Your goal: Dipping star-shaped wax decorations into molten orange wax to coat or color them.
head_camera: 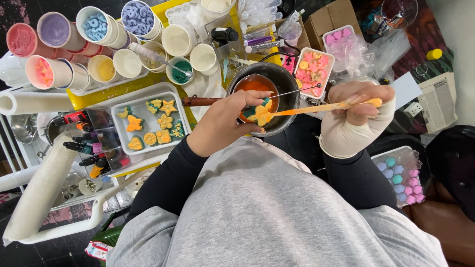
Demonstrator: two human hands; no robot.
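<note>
Star-shaped piece point(261, 114) between left fingers point(247, 101)

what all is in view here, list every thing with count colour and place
star-shaped piece: one, yellow and teal, held over the pot
stick: one, orange-tinted, in the right hand, tip on the piece
pot: one, dark, orange liquid inside, centre
white tray: one, holds about nine yellow and teal shapes, left of the pot
cups: many, white, with pink, purple, blue, yellow and green contents, top left
dropper bottles: several, dark, left edge
pink tray: one, pink and yellow shapes, right of the pot
bagged rounds: one bag, pink and teal, lower right
left hand: bare, grips the piece
right hand: wrapped in white at the wrist, grips the stick
</note>
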